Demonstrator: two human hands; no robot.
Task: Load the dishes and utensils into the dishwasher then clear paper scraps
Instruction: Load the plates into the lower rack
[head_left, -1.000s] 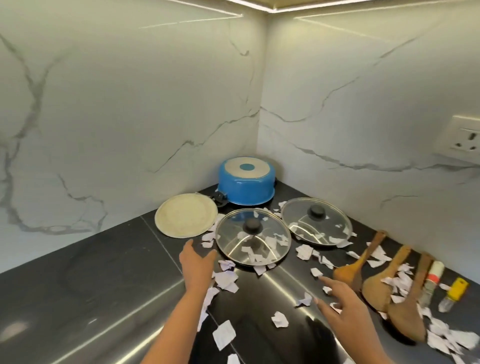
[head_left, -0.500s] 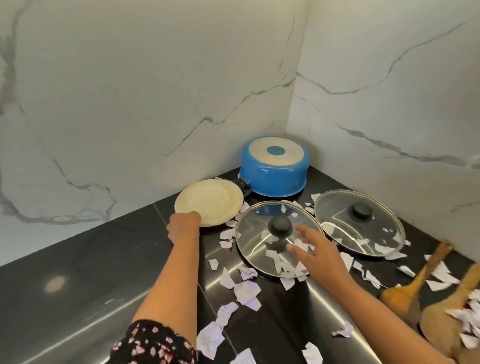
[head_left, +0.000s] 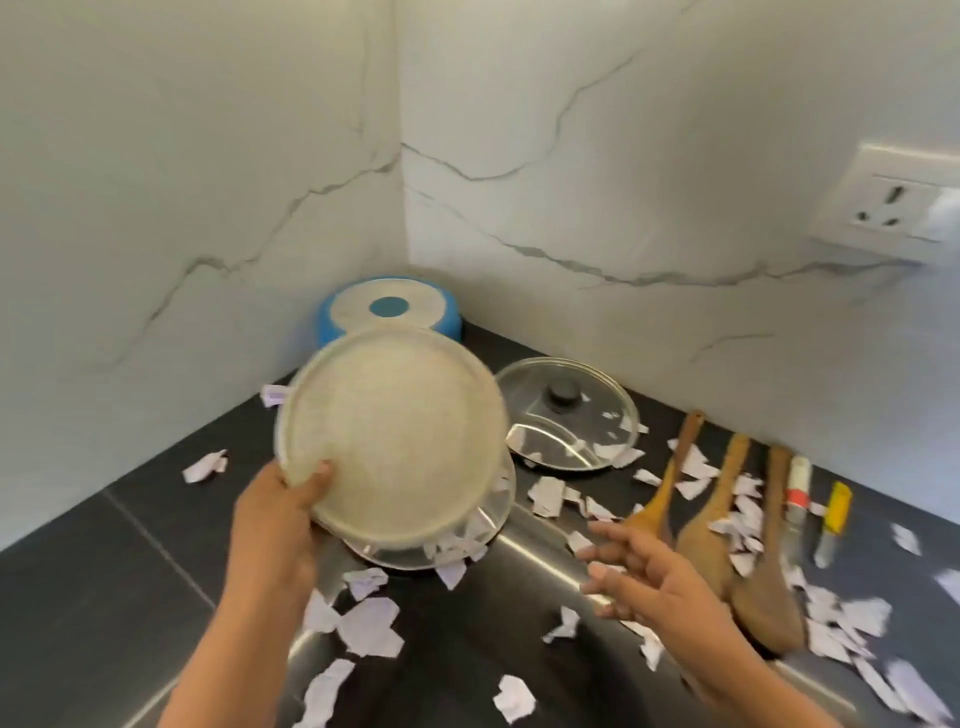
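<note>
In the head view the left hand (head_left: 280, 512) clamps the near-left rim of the cream plate (head_left: 392, 434), tilted up clear of the black counter (head_left: 104, 571) (over a glass lid's near edge). Right of the plate, the right hand (head_left: 654, 582) hovers empty, fingers spread, just left of the wooden spoons (head_left: 711, 525), paper scraps (head_left: 371, 626) littering the counter below the plate.

The raised plate (head_left: 395, 436) hides most of the near glass lid (head_left: 467, 540) — knob unseen.

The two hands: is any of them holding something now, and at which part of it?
The left hand holds the cream plate by its near lower rim, thumb on top, lifted and tilted over a glass lid. The right hand is open and holds nothing.
</note>
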